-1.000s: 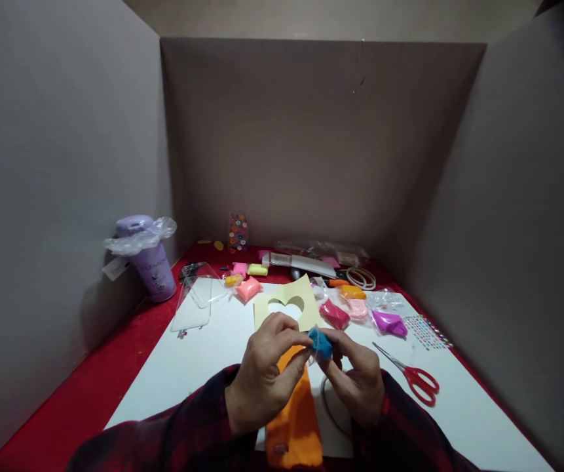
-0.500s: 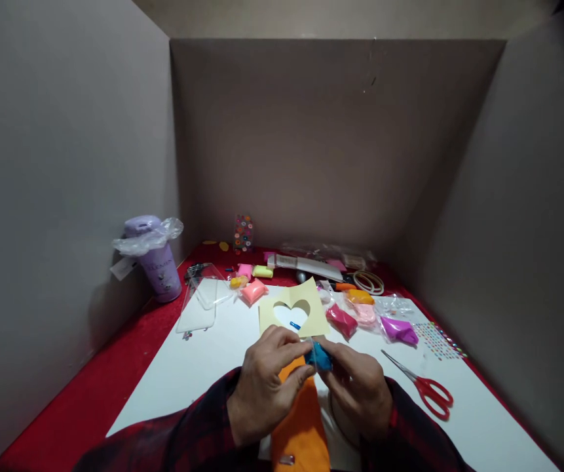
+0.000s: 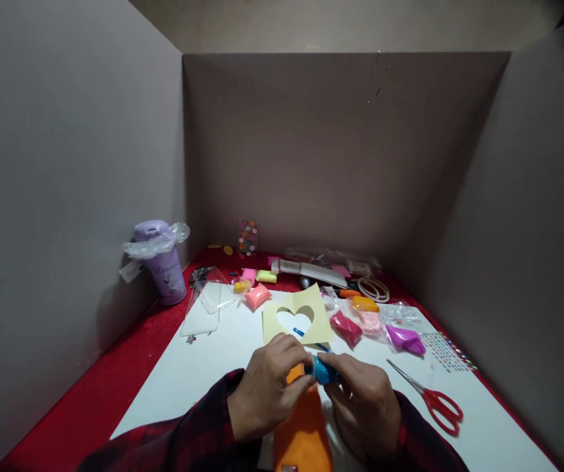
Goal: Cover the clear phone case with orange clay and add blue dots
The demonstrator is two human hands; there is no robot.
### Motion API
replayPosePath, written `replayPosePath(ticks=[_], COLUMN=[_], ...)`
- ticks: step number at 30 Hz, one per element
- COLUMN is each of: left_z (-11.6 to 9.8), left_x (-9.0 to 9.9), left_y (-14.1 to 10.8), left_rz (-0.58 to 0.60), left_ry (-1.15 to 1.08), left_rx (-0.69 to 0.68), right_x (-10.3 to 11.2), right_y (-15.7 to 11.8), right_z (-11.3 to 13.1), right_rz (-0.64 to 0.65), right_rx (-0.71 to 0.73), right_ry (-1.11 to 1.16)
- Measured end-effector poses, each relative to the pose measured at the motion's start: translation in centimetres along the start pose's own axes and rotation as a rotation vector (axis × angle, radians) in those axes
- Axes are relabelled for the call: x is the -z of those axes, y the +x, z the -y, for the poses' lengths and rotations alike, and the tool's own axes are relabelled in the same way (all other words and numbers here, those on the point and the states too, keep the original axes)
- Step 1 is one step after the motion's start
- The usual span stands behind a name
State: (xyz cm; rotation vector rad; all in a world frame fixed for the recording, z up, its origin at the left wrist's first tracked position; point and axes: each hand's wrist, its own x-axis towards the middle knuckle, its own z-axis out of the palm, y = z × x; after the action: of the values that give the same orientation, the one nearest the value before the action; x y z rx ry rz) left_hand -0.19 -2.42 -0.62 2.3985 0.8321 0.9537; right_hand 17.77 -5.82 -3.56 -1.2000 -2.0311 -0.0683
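Between my fingertips is a small packet of blue clay (image 3: 324, 371) in clear wrapping. My left hand (image 3: 274, 387) pinches its left end with thumb and forefinger, while my right hand (image 3: 364, 400) grips the other side. Under both hands lies an orange phone case (image 3: 304, 432), partly covered by them. Just beyond them is a pale yellow paper (image 3: 318, 318) with a heart-shaped cutout. A blue stick-like tool (image 3: 299, 332) shows through the heart opening, its other end out on the near side of the paper.
Red-handled scissors (image 3: 441, 406) lie at the right, near a sheet of coloured gems (image 3: 446, 351). Pink, purple and orange clay packets (image 3: 345, 328) sit beyond my right hand. Clear phone cases (image 3: 203, 318) lie at the left, near a lilac cup (image 3: 168, 278). Grey walls enclose the table.
The view has shifted slightly, so everything appears a little lower and to the right. Both hands keep hold of the blue packet, which has turned somewhat between the fingers.
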Motion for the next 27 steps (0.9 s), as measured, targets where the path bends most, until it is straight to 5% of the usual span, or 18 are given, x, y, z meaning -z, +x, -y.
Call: replayPosePath(ticks=[7, 21, 27], left_z=[0.1, 0.3, -0.3], left_x=[-0.5, -0.5, -0.1], left_y=[0.1, -0.2, 0.4], left_rz=[-0.108, -0.03, -0.118], left_ry=[-0.117, -0.081, -0.377], left_rx=[-0.026, -0.092, 0.087], right_x=[0.6, 0.6, 0.9], right_y=[0.4, 0.2, 0.7], right_z=[0.5, 0.6, 1.4], right_rz=[0.013, 0.164, 0.137], right_rx=[-0.141, -0.206, -0.38], right_ry=[0.242, 0.26, 0.535])
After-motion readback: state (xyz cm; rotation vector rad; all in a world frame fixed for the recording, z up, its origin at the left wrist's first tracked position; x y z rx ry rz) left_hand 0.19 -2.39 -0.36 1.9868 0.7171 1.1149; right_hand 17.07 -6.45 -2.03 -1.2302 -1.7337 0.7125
